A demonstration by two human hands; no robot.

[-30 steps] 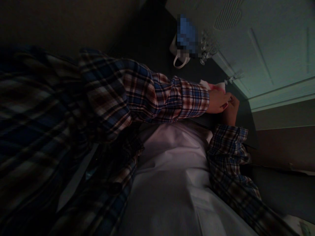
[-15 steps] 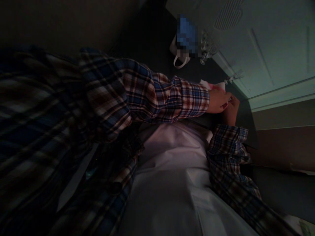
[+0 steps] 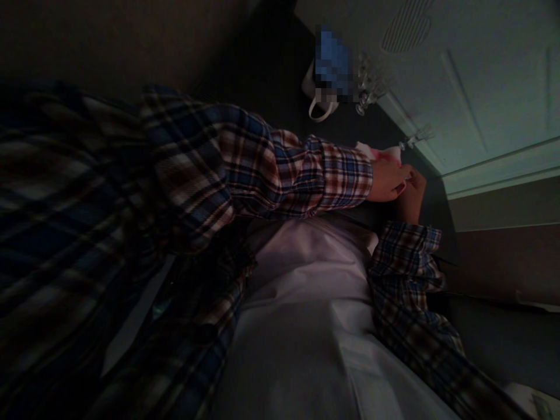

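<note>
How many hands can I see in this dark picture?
2. The left hand rests on a pink-and-white thing on the dark counter; the right hand touches the left one beside it. Dark corners may hide more.

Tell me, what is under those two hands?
A pink and white thing pokes out past the left hand. That hand and the right hand cover the rest, so what it is cannot be told.

Cloth sleeve (image 3: 306,175) & soft pink rag (image 3: 381,153); glossy mug (image 3: 321,109), matt counter (image 3: 271,70).
</note>
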